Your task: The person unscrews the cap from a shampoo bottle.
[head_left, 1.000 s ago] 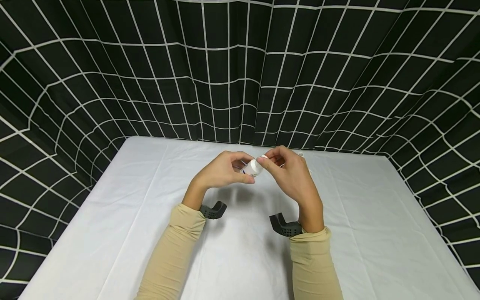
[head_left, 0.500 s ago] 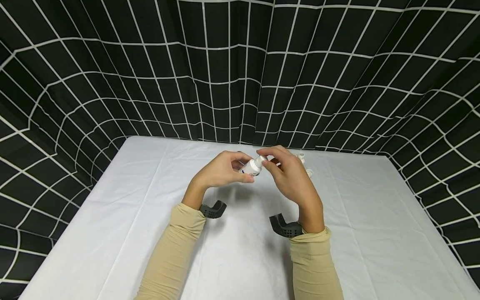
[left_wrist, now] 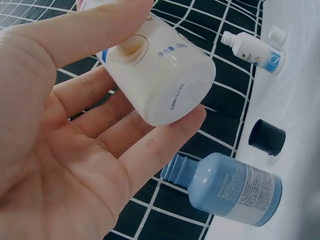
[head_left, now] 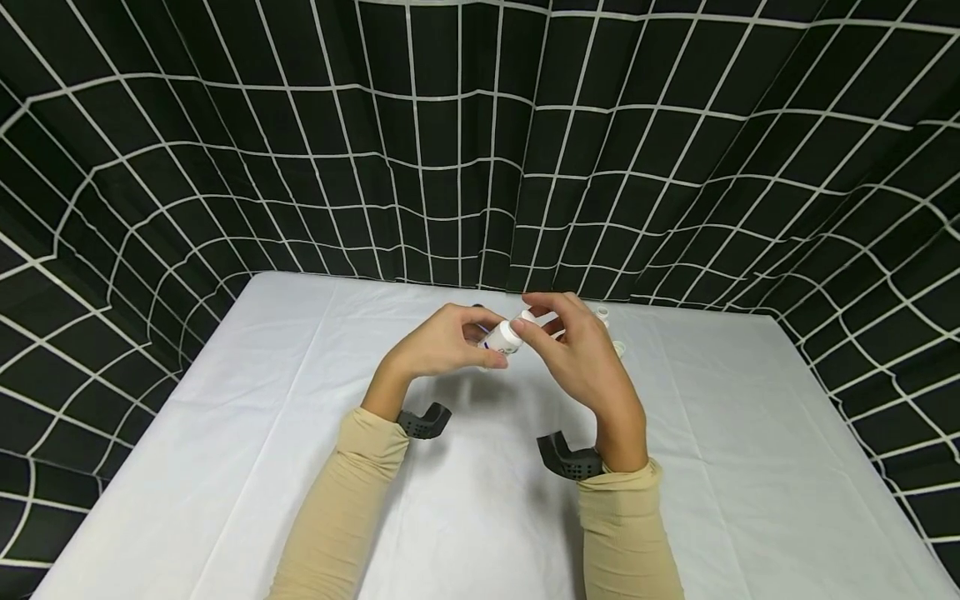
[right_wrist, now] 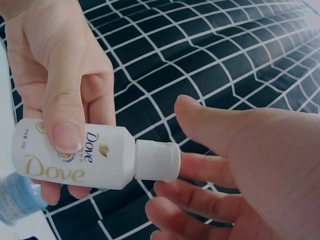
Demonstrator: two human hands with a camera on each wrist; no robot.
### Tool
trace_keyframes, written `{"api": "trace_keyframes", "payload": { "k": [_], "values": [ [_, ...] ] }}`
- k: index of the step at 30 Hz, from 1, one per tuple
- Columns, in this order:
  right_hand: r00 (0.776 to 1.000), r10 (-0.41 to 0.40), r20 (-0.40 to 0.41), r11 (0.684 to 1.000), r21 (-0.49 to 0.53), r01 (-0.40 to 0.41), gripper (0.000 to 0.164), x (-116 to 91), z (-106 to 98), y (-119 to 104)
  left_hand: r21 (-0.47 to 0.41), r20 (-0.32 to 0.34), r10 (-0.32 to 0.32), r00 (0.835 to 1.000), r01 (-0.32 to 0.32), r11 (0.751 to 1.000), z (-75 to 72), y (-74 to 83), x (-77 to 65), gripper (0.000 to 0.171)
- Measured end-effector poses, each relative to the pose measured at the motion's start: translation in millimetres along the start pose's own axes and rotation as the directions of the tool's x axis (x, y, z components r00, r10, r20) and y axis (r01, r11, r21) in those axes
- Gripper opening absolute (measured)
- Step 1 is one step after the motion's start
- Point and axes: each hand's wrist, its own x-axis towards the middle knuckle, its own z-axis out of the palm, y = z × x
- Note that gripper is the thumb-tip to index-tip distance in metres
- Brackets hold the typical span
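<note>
My left hand (head_left: 442, 340) grips a small white Dove bottle (right_wrist: 112, 156) between thumb and fingers above the table. The bottle lies tilted, its base toward the left palm and its white cap (right_wrist: 159, 161) toward the right. Around that cap, my right hand (head_left: 581, 354) has its fingers loosely bent. In the right wrist view its thumb stands apart from the cap, while a fingertip seems to touch the cap's end. The left wrist view shows the bottle's round base (left_wrist: 182, 95).
An uncapped blue bottle (left_wrist: 227, 187) stands on the white table (head_left: 480, 500) beside a black cap (left_wrist: 267, 137). An uncapped small white bottle (left_wrist: 257, 52) and a white cap (left_wrist: 277, 34) are also there. A black gridded curtain (head_left: 480, 167) surrounds the table.
My right fingers have shifted and spread around the cap, with the bottle tilting slightly between the frames. My left hand keeps its hold.
</note>
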Motion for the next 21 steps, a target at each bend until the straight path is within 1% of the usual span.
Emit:
{"api": "trace_keyframes", "payload": {
  "k": [5, 10, 17, 21],
  "values": [
    [1.0, 0.006, -0.02, 0.999, -0.053, -0.008, 0.033, 1.1, 2.7, -1.2, 0.003, 0.003, -0.008, 1.0, 0.008, 1.0, 0.1, -1.0, -2.0, 0.043],
    [0.998, -0.032, -0.057, 0.998, -0.062, 0.029, 0.027, 1.8, 3.4, -0.1, -0.012, 0.012, 0.01, 1.0, -0.01, 1.0, -0.9, -1.1, -2.1, 0.041],
    [0.995, -0.103, -0.01, 0.994, -0.042, 0.103, 0.03, -0.2, 1.6, -1.8, -0.002, 0.026, 0.019, 0.999, -0.019, 1.0, -1.3, -2.1, -0.6, 0.041],
    [0.992, -0.123, -0.001, 0.992, -0.025, 0.122, 0.034, -1.4, 0.8, -3.7, 0.003, 0.025, 0.018, 1.0, -0.018, 1.0, -1.2, -2.8, -0.5, 0.042]
  ]
}}
